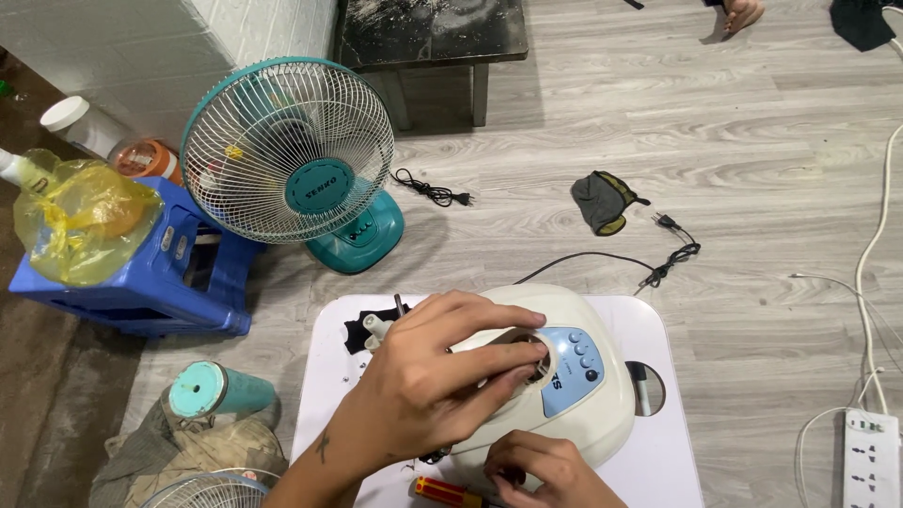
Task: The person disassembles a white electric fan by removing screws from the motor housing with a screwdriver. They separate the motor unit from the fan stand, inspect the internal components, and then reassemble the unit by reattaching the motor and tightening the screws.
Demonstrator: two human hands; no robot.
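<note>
The left hand [428, 376] lies spread over the top of a cream fan base [550, 372], its fingers [499, 356] curled toward the round socket in the middle of the housing, beside the pale blue control panel [576, 369] with its dark buttons. The right hand [546, 470] sits at the near edge of the same base, fingers bent and pressed against the shell; whether it pinches anything small there cannot be told, since the knuckles cover the spot. The base rests on a low white table [658, 442], slightly tilted toward the person, and a red-and-yellow screwdriver [444, 490] lies on the table just beside the right hand. A small white plastic part [376, 327] lies beyond the left hand. The black power cord [611, 259] trails off the far side of the table onto the wooden floor [752, 141]. Judging from this, the smooth, rounded housing could slide on the table if the left hand bears down off-centre, since only two hands steady it. Loose small parts near the table edge might be knocked to the floor by the forearm. A teal desk fan [292, 155] stands well apart on the floor, next to a blue plastic stool [141, 277], and a white power strip [870, 456] lies at the right.
</note>
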